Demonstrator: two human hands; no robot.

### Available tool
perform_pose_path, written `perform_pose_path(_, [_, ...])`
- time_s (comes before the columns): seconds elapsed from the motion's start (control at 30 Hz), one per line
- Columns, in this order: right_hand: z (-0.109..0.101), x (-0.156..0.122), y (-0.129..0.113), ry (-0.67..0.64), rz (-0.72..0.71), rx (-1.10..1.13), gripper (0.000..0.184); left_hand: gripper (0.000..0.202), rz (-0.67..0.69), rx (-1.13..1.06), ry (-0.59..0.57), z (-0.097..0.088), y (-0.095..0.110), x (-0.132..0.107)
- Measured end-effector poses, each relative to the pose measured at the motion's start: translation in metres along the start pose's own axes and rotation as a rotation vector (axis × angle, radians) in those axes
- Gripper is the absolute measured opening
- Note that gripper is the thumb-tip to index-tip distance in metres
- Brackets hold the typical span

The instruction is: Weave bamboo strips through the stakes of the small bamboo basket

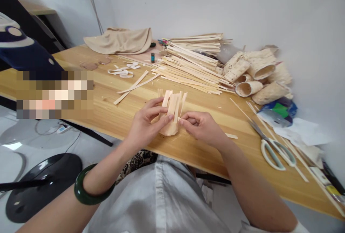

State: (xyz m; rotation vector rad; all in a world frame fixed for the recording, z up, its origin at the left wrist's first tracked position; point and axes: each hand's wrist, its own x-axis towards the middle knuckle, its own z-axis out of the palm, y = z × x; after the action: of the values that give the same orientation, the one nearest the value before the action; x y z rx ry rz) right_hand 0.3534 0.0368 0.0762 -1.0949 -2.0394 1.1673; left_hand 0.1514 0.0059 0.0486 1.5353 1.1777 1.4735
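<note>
A small, partly woven basket (172, 109) of pale flat wooden strips rests at the front edge of the wooden table, its strips standing up like stakes around a closed, rounded base. My left hand (151, 118) grips it from the left, thumb on the near side and fingers around the far side. Against the right side of the basket, my right hand (201, 127) is closed in a pinch on the end of a thin pale strip (179, 119); most of that strip is hidden by the fingers and the basket.
Two crossed strips (132, 87) lie left of the basket, near white ribbon (121, 72) and a thread spool (152, 57). Strip bundles (191, 64), bark-like tubes (249, 88), folded cloth (121, 41) and scissors (269, 147) are around. Another person's sleeve (27, 53) is at left.
</note>
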Motion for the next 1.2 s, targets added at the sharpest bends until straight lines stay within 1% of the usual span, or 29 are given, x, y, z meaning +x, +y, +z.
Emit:
perform_pose_path(0.1, [-0.003, 0.004, 0.007, 0.06, -0.123, -0.064, 0.017, 0.02, 0.027, 0.007, 0.012, 0.001, -0.005, -0.001])
perform_pose_path(0.2, [-0.003, 0.007, 0.012, 0.038, -0.207, -0.079, 0.017, 0.031, 0.015, 0.043, 0.031, 0.002, -0.006, -0.002])
perform_pose_path(0.27, [-0.001, 0.008, 0.015, 0.02, -0.228, -0.059, 0.017, 0.03, -0.018, 0.05, 0.034, 0.003, -0.004, -0.003])
perform_pose_path(0.33, [0.003, 0.009, 0.017, 0.019, -0.233, -0.032, 0.017, 0.025, -0.044, 0.055, 0.032, 0.003, 0.0, -0.002])
perform_pose_path(0.43, [0.007, 0.01, 0.021, 0.037, -0.207, 0.003, 0.017, 0.024, -0.068, 0.039, 0.001, -0.001, 0.007, 0.001])
perform_pose_path(0.53, [0.007, 0.011, 0.024, 0.054, -0.183, 0.046, 0.016, 0.021, -0.1, -0.015, -0.091, -0.009, 0.011, 0.007])
perform_pose_path(0.67, [0.006, 0.012, 0.026, 0.072, -0.156, 0.064, 0.018, 0.02, -0.114, 0.023, -0.234, -0.02, 0.017, 0.015])
perform_pose_path(0.73, [0.004, 0.012, 0.027, 0.078, -0.143, 0.057, 0.02, 0.02, -0.118, 0.038, -0.285, -0.024, 0.02, 0.018])
perform_pose_path(0.77, [0.004, 0.012, 0.027, 0.081, -0.143, 0.05, 0.02, 0.021, -0.125, 0.039, -0.293, -0.025, 0.02, 0.019])
perform_pose_path(0.93, [0.001, 0.012, 0.028, 0.072, -0.168, 0.018, 0.018, 0.021, -0.163, 0.066, -0.259, -0.025, 0.023, 0.022])
perform_pose_path(1.1, [-0.003, 0.012, 0.027, 0.029, -0.203, -0.008, 0.021, 0.019, -0.133, 0.098, -0.304, -0.027, 0.025, 0.025])
perform_pose_path(1.2, [-0.006, 0.012, 0.026, -0.01, -0.21, 0.003, 0.022, 0.021, -0.149, 0.081, -0.342, -0.028, 0.026, 0.027])
